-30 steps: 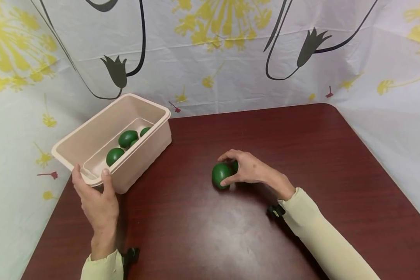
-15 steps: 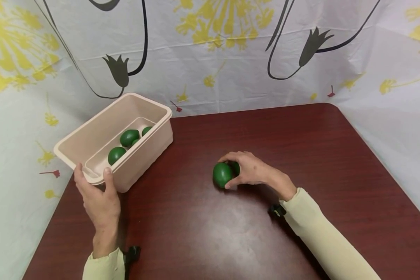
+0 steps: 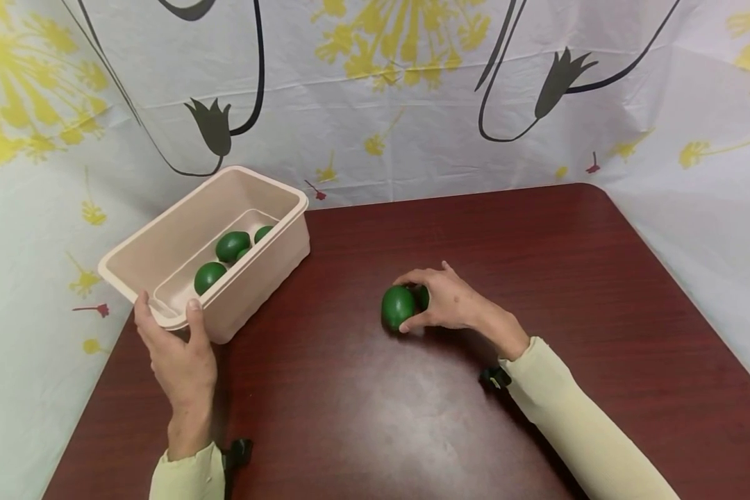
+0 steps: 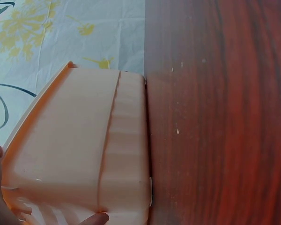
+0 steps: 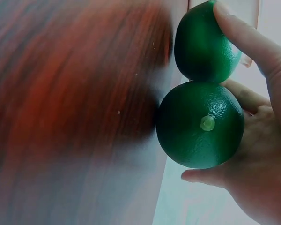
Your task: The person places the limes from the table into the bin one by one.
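Observation:
In the head view my left hand grips the near corner of a beige plastic tub, thumb and fingers at its rim. Inside the tub lie several green limes, partly hidden by the near wall. My right hand, right of the table's middle, has thumb and forefinger on opposite sides of a lime. A second lime sits under the palm, touching the first in the right wrist view; its stem end faces the camera. The thumb presses on the farther lime.
Everything stands on a dark red wood table with a rounded far corner. A white cloth with yellow and grey flower prints hangs behind and at both sides, close to the tub's far side.
The right thumb and forefinger have shifted slightly on the lime, and one other finger has lifted. The left hand keeps its grip on the tub; the whole view has drifted slightly.

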`<state>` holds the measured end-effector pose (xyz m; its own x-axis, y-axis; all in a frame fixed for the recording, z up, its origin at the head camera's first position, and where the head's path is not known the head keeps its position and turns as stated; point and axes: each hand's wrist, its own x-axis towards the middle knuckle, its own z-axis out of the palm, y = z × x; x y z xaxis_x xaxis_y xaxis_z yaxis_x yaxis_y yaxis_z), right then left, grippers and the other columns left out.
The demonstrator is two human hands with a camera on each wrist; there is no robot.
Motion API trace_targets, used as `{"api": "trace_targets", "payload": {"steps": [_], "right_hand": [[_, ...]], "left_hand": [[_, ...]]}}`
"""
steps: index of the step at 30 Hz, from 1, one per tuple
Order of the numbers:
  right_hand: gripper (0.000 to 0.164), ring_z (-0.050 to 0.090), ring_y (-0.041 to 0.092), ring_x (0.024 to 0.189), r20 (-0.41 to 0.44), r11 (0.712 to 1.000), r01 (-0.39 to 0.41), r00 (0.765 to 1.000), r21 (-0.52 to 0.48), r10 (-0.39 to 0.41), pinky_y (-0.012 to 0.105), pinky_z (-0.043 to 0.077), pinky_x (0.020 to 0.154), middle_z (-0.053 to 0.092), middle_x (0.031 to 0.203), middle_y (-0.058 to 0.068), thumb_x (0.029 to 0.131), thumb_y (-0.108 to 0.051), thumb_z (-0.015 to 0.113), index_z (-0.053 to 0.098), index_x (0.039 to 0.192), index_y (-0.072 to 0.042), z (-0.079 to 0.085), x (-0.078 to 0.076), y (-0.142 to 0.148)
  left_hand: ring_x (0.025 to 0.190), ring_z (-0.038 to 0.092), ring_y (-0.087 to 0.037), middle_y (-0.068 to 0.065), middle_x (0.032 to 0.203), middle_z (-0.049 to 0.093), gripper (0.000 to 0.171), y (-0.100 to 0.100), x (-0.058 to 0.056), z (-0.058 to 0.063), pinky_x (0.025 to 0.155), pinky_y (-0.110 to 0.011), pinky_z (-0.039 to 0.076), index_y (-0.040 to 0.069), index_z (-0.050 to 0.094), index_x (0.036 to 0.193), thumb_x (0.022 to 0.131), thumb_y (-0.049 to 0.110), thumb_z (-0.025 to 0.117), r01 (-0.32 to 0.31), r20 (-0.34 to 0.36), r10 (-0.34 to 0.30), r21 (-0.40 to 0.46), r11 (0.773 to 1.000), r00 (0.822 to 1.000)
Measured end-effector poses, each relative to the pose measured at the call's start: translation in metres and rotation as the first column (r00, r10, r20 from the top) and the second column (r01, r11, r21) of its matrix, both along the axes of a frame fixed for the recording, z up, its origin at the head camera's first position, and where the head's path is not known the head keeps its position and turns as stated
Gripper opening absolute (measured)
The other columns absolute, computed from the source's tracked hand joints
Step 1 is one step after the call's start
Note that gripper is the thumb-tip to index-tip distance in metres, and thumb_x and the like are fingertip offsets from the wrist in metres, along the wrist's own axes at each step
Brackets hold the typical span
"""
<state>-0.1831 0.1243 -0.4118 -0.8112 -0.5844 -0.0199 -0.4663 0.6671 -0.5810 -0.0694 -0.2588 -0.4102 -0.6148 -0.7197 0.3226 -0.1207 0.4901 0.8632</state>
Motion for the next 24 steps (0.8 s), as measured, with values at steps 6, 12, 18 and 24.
{"api": "trace_targets", "payload": {"steps": [6, 12, 18, 24], "right_hand": [[0.074, 0.066, 0.024, 0.122, -0.014, 0.999, 0.024, 1.000, -0.041, -0.025, 0.069, 0.007, 0.126, 0.069, 0.132, 0.000, 0.073, -0.043, 0.094, 0.065, 0.137, -0.021, -0.002, -0.001, -0.004], [0.073, 0.066, 0.024, 0.122, -0.041, 0.995, 0.057, 0.997, -0.076, -0.060, 0.065, 0.011, 0.128, 0.068, 0.132, 0.001, 0.075, -0.042, 0.093, 0.063, 0.138, -0.020, -0.004, -0.001, -0.008], [0.074, 0.065, 0.025, 0.119, -0.100, 0.991, 0.085, 0.990, -0.102, -0.095, 0.058, 0.028, 0.123, 0.070, 0.127, 0.002, 0.075, -0.042, 0.093, 0.063, 0.138, -0.018, -0.002, 0.000, -0.011], [0.074, 0.065, 0.027, 0.120, -0.099, 0.986, 0.112, 0.987, -0.123, -0.124, 0.053, 0.044, 0.111, 0.068, 0.127, 0.001, 0.075, -0.042, 0.093, 0.063, 0.138, -0.019, 0.001, 0.001, -0.018]], "left_hand": [[0.143, 0.048, -0.040, -0.004, 0.164, 0.040, 0.073, -0.002, 0.001, 0.001, 0.115, -0.066, 0.033, 0.034, 0.032, 0.161, 0.097, 0.052, 0.061, -0.003, -0.001, 0.003, -0.008, 1.000, 1.000], [0.144, 0.048, -0.041, -0.003, 0.165, 0.039, 0.074, -0.002, 0.001, 0.001, 0.116, -0.066, 0.033, 0.034, 0.031, 0.162, 0.097, 0.053, 0.061, -0.006, 0.016, 0.007, -0.008, 1.000, 1.000], [0.144, 0.048, -0.041, -0.005, 0.165, 0.039, 0.074, -0.001, 0.000, 0.000, 0.116, -0.066, 0.033, 0.033, 0.031, 0.162, 0.097, 0.053, 0.061, -0.004, 0.014, 0.004, -0.009, 1.000, 1.000], [0.143, 0.048, -0.042, -0.005, 0.165, 0.039, 0.072, -0.001, -0.001, 0.000, 0.115, -0.067, 0.033, 0.036, 0.030, 0.161, 0.098, 0.053, 0.060, -0.006, 0.012, 0.006, -0.018, 1.000, 1.000]]}}
